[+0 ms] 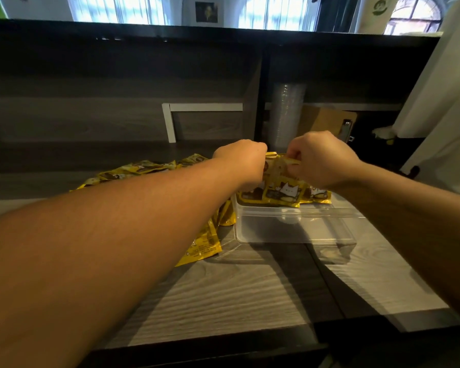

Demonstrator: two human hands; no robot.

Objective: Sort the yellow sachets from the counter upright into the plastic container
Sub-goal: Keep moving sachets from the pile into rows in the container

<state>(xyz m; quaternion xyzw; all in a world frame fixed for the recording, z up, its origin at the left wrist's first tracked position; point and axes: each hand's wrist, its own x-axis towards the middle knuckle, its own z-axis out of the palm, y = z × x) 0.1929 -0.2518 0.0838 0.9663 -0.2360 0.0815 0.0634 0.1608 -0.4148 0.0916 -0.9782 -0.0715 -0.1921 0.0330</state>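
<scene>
Gripping the top edges of upright yellow sachets [282,189] with both hands, left hand [243,162] and right hand [320,158], probably to keep them standing at the clear plastic container's [290,229] far end; loose sachets [144,168] heaped on desk [237,288] alongside.

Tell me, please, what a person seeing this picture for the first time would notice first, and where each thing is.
First come the two bare forearms reaching in from the bottom corners, with the left hand and right hand both gripping bright yellow printed sachets standing at the far end of the clear rectangular plastic container. Next, loose yellow sachets lie scattered on the grey wood-grain counter, left of the container.
</scene>
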